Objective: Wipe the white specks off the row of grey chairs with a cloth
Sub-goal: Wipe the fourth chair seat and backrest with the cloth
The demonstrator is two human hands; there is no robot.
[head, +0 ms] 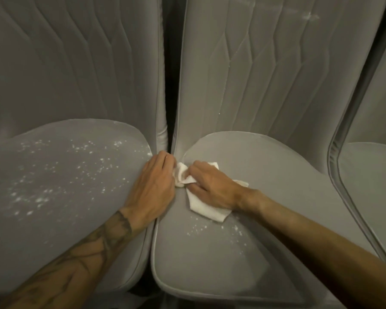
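The cloth (206, 208) lies near the left edge of the middle chair's seat (276, 175), toward its back corner. The right hand (212, 188) is on top of it, fingers curled into its folds and gripping them, probably to gather a fresh face. The left hand (153, 188) bridges the gap from the left chair's seat (65, 219). Its fingertips reach the bunched end, but whether they pinch it is hidden. White specks (42, 197) cover the left seat, and a few lie near the middle seat's front edge. A third chair (370, 175) is cut off at the right.
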